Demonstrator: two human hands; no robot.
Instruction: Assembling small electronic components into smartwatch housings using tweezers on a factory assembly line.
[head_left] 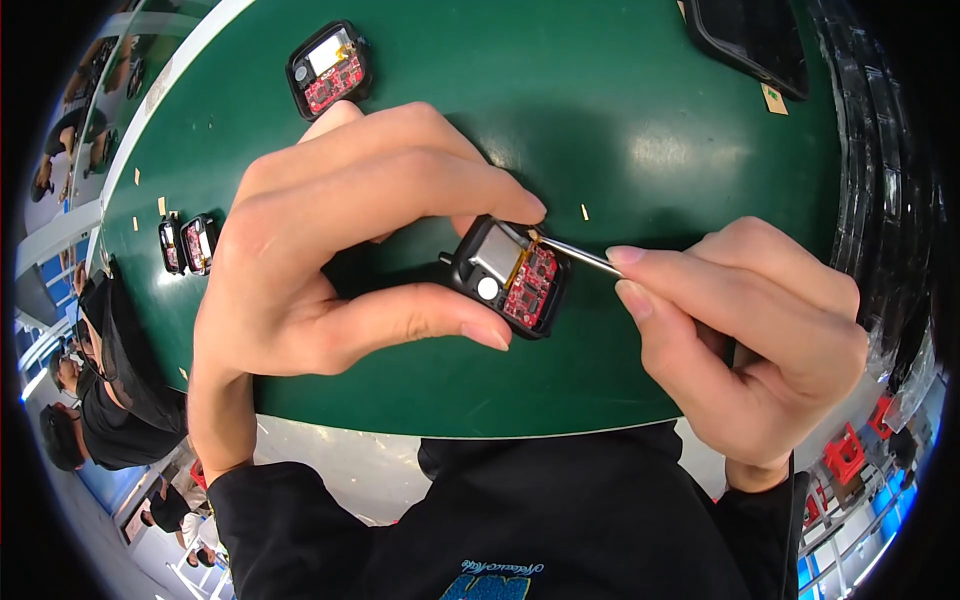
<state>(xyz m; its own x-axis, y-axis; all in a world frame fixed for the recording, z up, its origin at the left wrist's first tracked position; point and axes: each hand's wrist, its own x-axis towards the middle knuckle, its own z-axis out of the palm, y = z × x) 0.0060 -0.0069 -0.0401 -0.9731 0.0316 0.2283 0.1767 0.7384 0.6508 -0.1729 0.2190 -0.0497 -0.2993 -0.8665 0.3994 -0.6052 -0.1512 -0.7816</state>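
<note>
My left hand (310,240) grips a small black device casing (462,272) between thumb and fingers, its inside facing up. In the casing lie a silver battery (497,252), a red circuit board (533,283) and a round white disc (487,289). Pinched between the thumb and fingertips of my right hand (745,330) is a thin pair of metal tweezers (580,256). Its tip meets the casing's upper right corner, at a small gold-coloured part (534,237). Whether the tip grasps that part is too small to tell.
Another opened casing (330,68) lies beyond my left hand on the green table (600,110). Two similar pieces (187,244) sit at the left. A dark screen-like object (750,40) rests at the far right, near clear plastic wrapping (880,180). People sit at the left.
</note>
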